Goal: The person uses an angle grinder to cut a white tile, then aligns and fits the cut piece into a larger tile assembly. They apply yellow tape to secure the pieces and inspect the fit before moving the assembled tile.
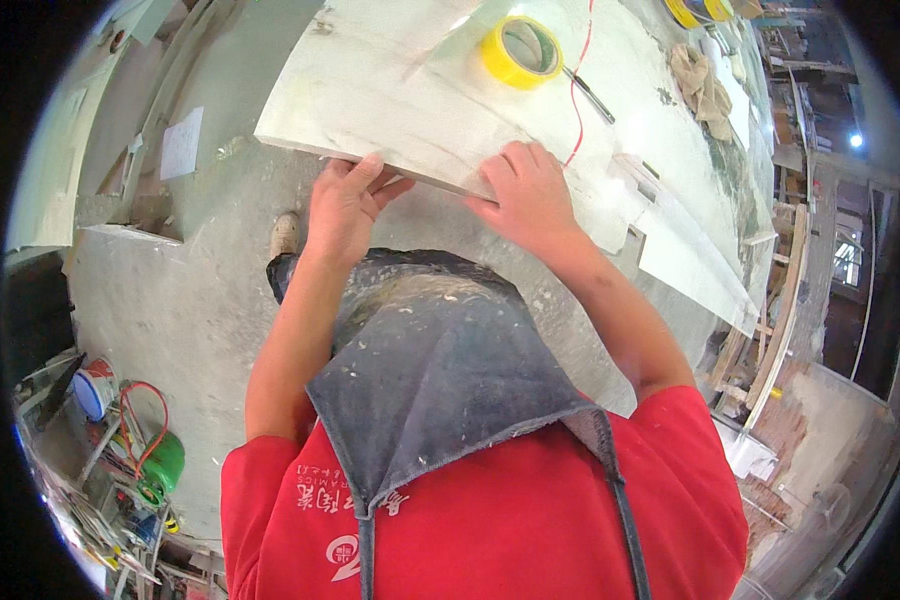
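A wide pale board or slab (370, 100) with faint grey streaks reaches across the work surface, its near edge toward me. At the left part of that edge my left hand (348, 205) has its thumb against the rim, with the other fingers curled at and partly under it. My right hand (530, 195) grips the same edge further right, fingers bent over the top and thumb low at the rim. On the pale surface beyond lie a roll of yellow tape (494, 62), a black pen (592, 98) and a thin red cord (577, 112).
A crumpled tan cloth (702, 88) lies at the far right of the surface, near a long white strip (695, 255). Wooden racking (785, 290) stands to the right. Lower left are a white bucket (92, 390), a green container (162, 462) and a red hose (130, 415).
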The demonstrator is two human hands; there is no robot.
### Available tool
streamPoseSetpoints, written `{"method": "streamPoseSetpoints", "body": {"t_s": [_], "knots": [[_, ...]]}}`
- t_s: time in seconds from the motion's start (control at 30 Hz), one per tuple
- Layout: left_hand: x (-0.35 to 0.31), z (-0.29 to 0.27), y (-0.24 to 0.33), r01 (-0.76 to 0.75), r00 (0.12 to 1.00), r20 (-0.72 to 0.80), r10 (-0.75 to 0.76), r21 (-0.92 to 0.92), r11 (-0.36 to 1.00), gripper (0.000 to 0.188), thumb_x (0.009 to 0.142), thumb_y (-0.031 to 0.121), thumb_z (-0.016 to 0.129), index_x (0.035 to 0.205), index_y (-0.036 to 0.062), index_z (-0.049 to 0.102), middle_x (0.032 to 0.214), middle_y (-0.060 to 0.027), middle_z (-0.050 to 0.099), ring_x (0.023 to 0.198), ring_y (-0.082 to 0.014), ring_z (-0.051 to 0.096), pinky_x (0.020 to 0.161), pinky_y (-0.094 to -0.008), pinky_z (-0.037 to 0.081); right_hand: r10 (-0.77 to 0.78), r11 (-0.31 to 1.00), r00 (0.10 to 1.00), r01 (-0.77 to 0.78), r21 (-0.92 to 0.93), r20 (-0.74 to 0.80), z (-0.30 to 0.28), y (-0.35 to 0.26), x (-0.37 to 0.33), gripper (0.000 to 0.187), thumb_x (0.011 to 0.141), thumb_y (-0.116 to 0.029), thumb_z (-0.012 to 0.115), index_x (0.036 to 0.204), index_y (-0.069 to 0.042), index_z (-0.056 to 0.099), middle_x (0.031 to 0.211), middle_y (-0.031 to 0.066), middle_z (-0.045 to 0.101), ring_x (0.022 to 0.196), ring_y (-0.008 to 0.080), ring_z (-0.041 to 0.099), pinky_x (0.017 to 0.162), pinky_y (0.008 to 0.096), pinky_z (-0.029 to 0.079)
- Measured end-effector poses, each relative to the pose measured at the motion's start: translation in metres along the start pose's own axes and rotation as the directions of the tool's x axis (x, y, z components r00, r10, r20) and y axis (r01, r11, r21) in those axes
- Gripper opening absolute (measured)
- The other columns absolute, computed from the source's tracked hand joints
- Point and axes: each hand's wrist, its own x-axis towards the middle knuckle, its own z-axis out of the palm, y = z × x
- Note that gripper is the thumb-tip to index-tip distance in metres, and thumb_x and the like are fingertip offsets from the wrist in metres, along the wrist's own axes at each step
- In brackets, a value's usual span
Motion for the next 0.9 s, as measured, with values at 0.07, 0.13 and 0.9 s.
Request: {"method": "streamPoseSetpoints", "body": {"t_s": [0.07, 0.13, 0.9], "knots": [[-0.001, -0.002, 0.002, -0.010, 1.000, -0.005, 0.010, -0.015, 1.000, 0.042, 0.100, 0.011, 0.056, 0.136, -0.0056, 0.043, 0.131, -0.0179, 0.057, 0.119, -0.0314, 0.061, 0.105, -0.0524, 0.051, 0.037, 0.999, 0.998, -0.035, -0.035, 0.047, -0.003, 0.001, -0.004, 0.035, 0.069, -0.027, 0.085, 0.090, -0.009, 0.063, 0.095, 0.0083, 0.056, 0.092, 0.0301, 0.056, 0.078, 0.0423, 0.047], [-0.004, 0.001, 0.000, -0.013, 1.000, -0.026, 0.012, -0.016, 1.000, 0.042, 0.100, 0.011, 0.055, 0.137, -0.0054, 0.042, 0.131, -0.0182, 0.057, 0.120, -0.0320, 0.061, 0.105, -0.0516, 0.051, 0.071, 0.997, 0.991, -0.072, 0.005, 0.113, -0.012, -0.006, -0.002, 0.034, 0.072, -0.028, 0.083, 0.092, -0.009, 0.065, 0.096, 0.0096, 0.058, 0.094, 0.0315, 0.057, 0.080, 0.0432, 0.048], [0.005, -0.013, -0.010, 0.034, 0.999, 0.031, -0.030, -0.112, 0.993, 0.039, 0.101, 0.013, 0.060, 0.136, 0.0020, 0.047, 0.132, -0.0080, 0.057, 0.119, -0.0222, 0.059, 0.098, -0.0412, 0.054, 0.035, 0.948, 0.910, -0.161, 0.275, 0.413, 0.034, -0.109, 0.201, 0.034, 0.080, -0.038, 0.079, 0.085, -0.006, 0.071, 0.080, 0.0080, 0.071, 0.074, 0.0233, 0.068, 0.067, 0.0361, 0.052]]}}
